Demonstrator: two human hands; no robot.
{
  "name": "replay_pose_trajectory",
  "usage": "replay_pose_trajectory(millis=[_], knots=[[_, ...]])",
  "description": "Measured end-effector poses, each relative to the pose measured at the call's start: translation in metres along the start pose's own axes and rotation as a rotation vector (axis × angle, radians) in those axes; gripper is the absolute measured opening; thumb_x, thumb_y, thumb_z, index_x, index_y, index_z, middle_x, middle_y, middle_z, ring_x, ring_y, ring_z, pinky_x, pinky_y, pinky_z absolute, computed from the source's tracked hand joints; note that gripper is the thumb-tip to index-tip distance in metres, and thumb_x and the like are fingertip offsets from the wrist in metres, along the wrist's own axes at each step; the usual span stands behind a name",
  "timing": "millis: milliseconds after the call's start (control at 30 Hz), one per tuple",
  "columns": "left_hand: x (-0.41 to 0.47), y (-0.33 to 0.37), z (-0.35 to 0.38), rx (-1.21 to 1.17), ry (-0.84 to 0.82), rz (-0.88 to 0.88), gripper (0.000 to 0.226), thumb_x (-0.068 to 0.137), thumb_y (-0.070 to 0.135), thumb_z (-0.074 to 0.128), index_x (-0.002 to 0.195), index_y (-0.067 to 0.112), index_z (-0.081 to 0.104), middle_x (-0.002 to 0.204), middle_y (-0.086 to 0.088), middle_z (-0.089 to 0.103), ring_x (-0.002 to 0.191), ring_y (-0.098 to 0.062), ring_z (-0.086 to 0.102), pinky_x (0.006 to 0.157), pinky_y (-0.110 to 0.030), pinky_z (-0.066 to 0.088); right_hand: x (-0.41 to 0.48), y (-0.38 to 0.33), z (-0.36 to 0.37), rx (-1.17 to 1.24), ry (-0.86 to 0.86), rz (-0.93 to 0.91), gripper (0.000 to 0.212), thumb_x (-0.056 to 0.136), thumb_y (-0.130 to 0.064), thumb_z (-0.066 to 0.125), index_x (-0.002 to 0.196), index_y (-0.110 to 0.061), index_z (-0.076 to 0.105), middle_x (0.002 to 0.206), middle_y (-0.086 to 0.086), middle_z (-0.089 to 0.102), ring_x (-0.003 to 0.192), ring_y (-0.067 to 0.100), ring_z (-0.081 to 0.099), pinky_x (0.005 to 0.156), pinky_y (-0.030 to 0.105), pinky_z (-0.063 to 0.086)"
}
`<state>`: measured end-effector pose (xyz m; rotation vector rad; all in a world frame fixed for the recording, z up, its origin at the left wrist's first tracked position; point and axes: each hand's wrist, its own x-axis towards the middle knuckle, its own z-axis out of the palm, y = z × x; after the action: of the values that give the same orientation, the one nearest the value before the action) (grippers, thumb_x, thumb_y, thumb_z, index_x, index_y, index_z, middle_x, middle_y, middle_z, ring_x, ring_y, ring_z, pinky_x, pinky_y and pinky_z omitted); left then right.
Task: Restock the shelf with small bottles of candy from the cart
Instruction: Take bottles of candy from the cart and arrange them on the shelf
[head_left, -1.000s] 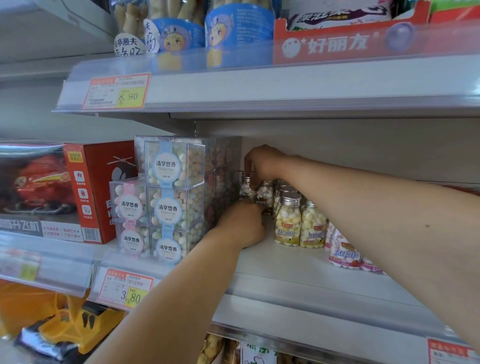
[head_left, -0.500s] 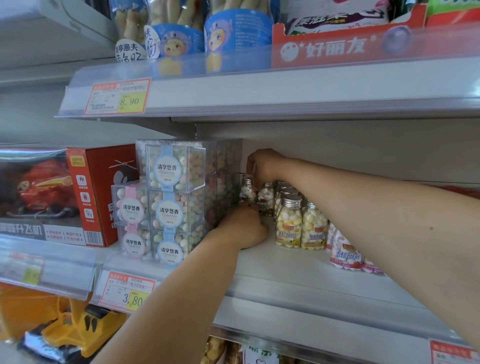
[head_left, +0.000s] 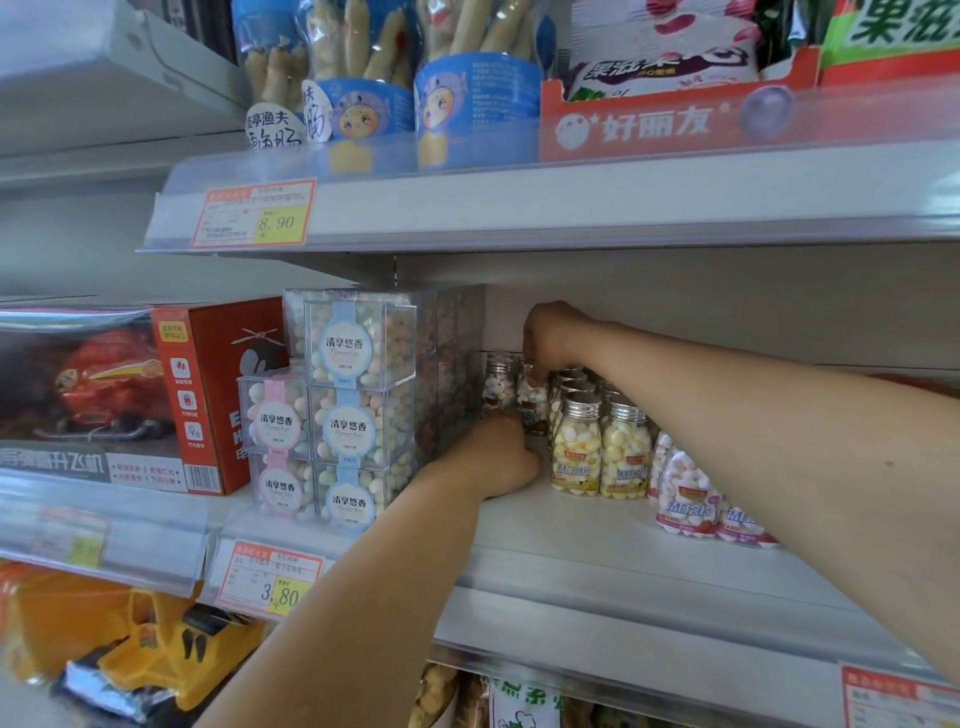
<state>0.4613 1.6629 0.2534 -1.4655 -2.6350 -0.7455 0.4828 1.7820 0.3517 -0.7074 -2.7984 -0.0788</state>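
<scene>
hands both work deep on the shelf, near each other but apart, as far as my screen shows. right hand comes in from above at the back, fingers curled down over the silver cap of a bottle of pale candy and pinching it at the top. that bottle stands upright close to the back wall, just beside a twin bottle on its left. left hand sits lower and nearer to me, back of the hand toward the camera, low over the shelf floor right in front of those two bottles. its fingers are hidden behind the hand, so i cannot tell whether it grips anything. to the right of the held bottle i see yellow bottles with silver caps, upright in rows running toward the back. further right stand pink bottles, partly covered by the right forearm. on the left, clear cubes of pastel candy are stacked three high, just beside the left wrist, and a red box stands left of them. a price tag reading 3.80 hangs on the shelf's front edge under the cubes.
</scene>
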Motion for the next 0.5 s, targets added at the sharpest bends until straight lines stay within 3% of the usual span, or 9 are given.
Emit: replay_pose_trajectory(millis=[233, 333, 500], knots=[[0.004, -0.003, 0.001, -0.027, 0.085, -0.021, 0.049, 0.088, 0.018, 0.052, 0.133, 0.004, 0.041, 0.134, -0.013, 0.045, 0.120, -0.026, 0.048, 0.091, -0.025, 0.042, 0.007, -0.005, 0.004, 0.088, 0.068, -0.046, 0.056, 0.074, -0.044, 0.077, 0.108, -0.002, 0.066, 0.111, 0.011, 0.066, 0.102, 0.026, 0.061, 0.087, 0.032, 0.051], [0.007, -0.006, 0.003, -0.016, 0.069, -0.043, 0.057, 0.088, 0.024, 0.053, 0.137, 0.003, 0.035, 0.139, -0.015, 0.040, 0.124, -0.028, 0.045, 0.099, -0.029, 0.042, 0.013, -0.014, 0.009, 0.108, 0.080, -0.056, 0.042, 0.080, -0.034, 0.075, 0.108, -0.004, 0.066, 0.114, 0.009, 0.065, 0.106, 0.027, 0.058, 0.094, 0.039, 0.047], [0.008, -0.007, 0.003, -0.016, 0.064, -0.033, 0.063, 0.090, 0.025, 0.052, 0.143, 0.004, 0.027, 0.147, -0.013, 0.032, 0.131, -0.027, 0.038, 0.104, -0.028, 0.036, 0.016, -0.021, 0.007, 0.118, 0.053, -0.053, 0.056, 0.067, -0.030, 0.085, 0.113, -0.005, 0.065, 0.116, 0.009, 0.065, 0.108, 0.026, 0.059, 0.089, 0.033, 0.049]])
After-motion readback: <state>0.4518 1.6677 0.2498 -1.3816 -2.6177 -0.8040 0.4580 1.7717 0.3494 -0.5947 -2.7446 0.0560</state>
